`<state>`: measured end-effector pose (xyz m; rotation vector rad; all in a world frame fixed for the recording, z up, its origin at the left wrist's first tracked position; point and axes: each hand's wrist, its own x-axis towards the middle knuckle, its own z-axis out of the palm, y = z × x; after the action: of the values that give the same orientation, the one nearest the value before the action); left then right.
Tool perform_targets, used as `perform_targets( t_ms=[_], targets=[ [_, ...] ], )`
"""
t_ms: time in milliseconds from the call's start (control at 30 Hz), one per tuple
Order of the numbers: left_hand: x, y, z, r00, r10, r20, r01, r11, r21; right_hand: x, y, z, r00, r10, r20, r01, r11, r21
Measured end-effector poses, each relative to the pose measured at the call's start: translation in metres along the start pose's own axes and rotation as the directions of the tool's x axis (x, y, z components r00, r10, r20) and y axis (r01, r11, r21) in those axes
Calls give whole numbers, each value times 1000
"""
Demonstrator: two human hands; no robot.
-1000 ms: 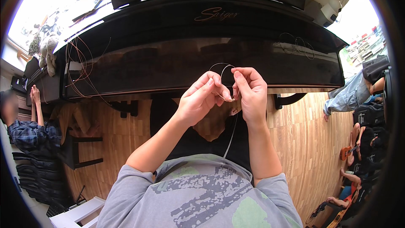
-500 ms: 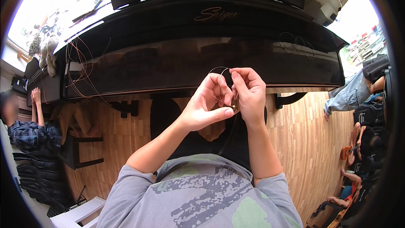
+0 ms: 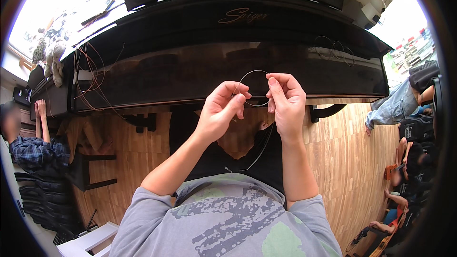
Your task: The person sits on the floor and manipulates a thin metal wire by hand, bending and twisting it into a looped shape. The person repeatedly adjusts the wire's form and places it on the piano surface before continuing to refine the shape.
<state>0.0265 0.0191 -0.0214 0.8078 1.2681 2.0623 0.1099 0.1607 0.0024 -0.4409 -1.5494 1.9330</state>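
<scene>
Both hands are raised in front of the chest, close together, working a thin dark wire (image 3: 252,74). The left hand (image 3: 220,110) has thumb and forefinger pinched shut on the wire at its left side, the other fingers curled loosely under. The right hand (image 3: 285,102) pinches the same wire between thumb and forefinger just to the right, its fingers (image 3: 275,85) bent downward. Between and just above the two sets of fingertips the wire bends into a small round loop (it shows clearly against the dark panel behind). Below the right hand's fingers a long tail of the wire (image 3: 261,150) hangs down and curves toward the person's lap.

Directly beyond the fingers stands a glossy black piano (image 3: 228,52), its closed front running the whole width of the view. Well to the left of the fingers, a bundle of reddish copper-coloured wire coils (image 3: 90,74) lies at the piano's left end; farther to the right of the fingers, a few thin dark loops of wire (image 3: 333,47) rest on its upper surface. Under the hands is a light wooden floor (image 3: 347,162). Another person in a plaid shirt (image 3: 35,150) sits far off to the left, and someone's jeans-clad leg (image 3: 392,107) shows to the right.
</scene>
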Motion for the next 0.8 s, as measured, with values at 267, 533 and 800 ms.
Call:
perform_targets(
  t_ms=[267, 533, 800],
  targets=[
    [16, 21, -9, 983, -172, -61, 179, 972, 149, -2, -1, 2, 993, 48, 109, -47, 999, -12],
    [26, 19, -14, 994, -90, -57, 98, 982, 161, -6, -3, -2, 916, 257, 306, -296, 951, 86],
    [30, 22, -19, 978, 24, -207, 27, 970, 241, -32, -17, -28, 798, 253, 547, -379, 916, 128]
  ],
)
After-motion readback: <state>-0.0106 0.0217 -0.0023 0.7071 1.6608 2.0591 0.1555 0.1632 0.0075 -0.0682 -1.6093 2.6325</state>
